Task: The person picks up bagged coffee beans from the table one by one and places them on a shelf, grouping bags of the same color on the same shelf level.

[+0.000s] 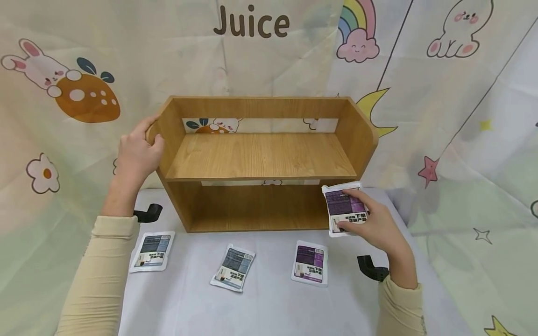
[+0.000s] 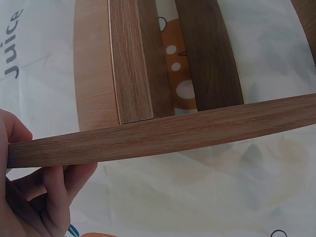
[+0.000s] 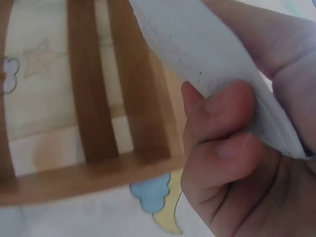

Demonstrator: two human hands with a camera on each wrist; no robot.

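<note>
A two-tier wooden shelf (image 1: 260, 156) stands on the white table against the printed cloth. My left hand (image 1: 140, 149) grips the upper front edge of its left side panel; in the left wrist view, thumb and fingers (image 2: 57, 192) lie on either side of the board (image 2: 163, 140). Near the shelf's lower right corner, my right hand (image 1: 376, 221) holds a white packet (image 1: 342, 210) with a purple label. From the right wrist view, its plain white side (image 3: 197, 49) shows, with curled fingers (image 3: 222, 123) against it.
In front of the shelf lie a blue-labelled packet (image 1: 152, 252) at left, another blue-labelled packet (image 1: 233, 268) in the middle and a purple-labelled packet (image 1: 310, 263) at right. Black curved pieces (image 1: 373, 269) show beside both wrists. A patterned cloth (image 1: 273, 60) hangs behind.
</note>
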